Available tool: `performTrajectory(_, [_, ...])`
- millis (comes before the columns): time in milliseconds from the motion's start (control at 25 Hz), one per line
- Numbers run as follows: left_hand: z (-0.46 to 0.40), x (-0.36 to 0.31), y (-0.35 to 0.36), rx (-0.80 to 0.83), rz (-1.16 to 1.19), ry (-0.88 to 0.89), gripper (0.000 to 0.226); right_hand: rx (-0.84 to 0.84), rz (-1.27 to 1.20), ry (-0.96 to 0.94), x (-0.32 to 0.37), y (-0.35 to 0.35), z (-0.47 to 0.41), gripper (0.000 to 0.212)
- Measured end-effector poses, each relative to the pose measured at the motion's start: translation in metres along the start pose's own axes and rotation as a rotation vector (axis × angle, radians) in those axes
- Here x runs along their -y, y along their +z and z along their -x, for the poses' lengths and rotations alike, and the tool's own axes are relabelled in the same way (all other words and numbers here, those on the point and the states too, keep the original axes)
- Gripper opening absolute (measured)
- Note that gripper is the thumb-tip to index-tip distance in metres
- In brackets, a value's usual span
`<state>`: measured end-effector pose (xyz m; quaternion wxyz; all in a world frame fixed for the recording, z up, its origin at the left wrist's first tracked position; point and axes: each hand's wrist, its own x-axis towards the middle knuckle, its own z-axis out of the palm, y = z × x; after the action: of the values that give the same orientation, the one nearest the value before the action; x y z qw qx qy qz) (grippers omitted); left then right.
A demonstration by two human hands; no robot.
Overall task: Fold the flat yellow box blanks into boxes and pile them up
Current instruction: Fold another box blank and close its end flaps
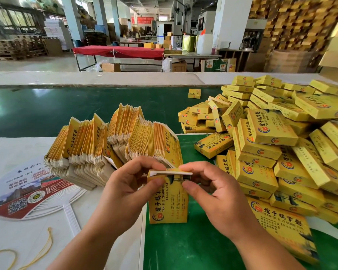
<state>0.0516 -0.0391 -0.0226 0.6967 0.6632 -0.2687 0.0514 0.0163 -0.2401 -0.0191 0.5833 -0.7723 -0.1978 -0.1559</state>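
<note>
A yellow box (169, 203) stands upright between my hands over the green surface, its top flap partly folded. My left hand (125, 190) grips its upper left corner, thumb on the front face. My right hand (209, 188) pinches the top flap at the right corner. Behind them a large fanned stack of flat yellow blanks (109, 141) lies on the white table. To the right rises a big loose pile of folded yellow boxes (277, 145).
A printed hand fan (29, 193) and a yellow cord (39, 254) lie on the white table at left. One lone box (194, 93) sits on the green conveyor belt (66, 110). Factory floor, a red table and pallets are beyond.
</note>
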Motion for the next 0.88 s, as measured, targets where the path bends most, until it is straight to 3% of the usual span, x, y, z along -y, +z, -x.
performTrajectory(160, [0.000, 0.002, -0.004, -0.004, -0.041, 0.008, 0.011, -0.019, 0.022, 0.000, 0.000, -0.001, 0.000, 0.025])
performTrajectory(360, [0.002, -0.002, -0.004, 0.019, -0.040, 0.043, 0.032, -0.020, -0.019, -0.046, 0.005, 0.001, 0.001, 0.018])
performTrajectory(640, [0.002, -0.002, 0.002, -0.072, -0.176, 0.040, 0.019, -0.079, 0.064, -0.021, 0.006, 0.003, 0.002, 0.012])
performTrajectory(760, [0.006, 0.000, 0.013, -0.200, -0.259, 0.011, 0.033, -0.161, 0.108, -0.031, 0.005, 0.007, 0.002, 0.010])
performTrajectory(880, [0.015, 0.000, 0.029, -0.220, -0.567, -0.048, 0.059, -0.275, 0.139, -0.026, 0.002, 0.013, 0.004, 0.008])
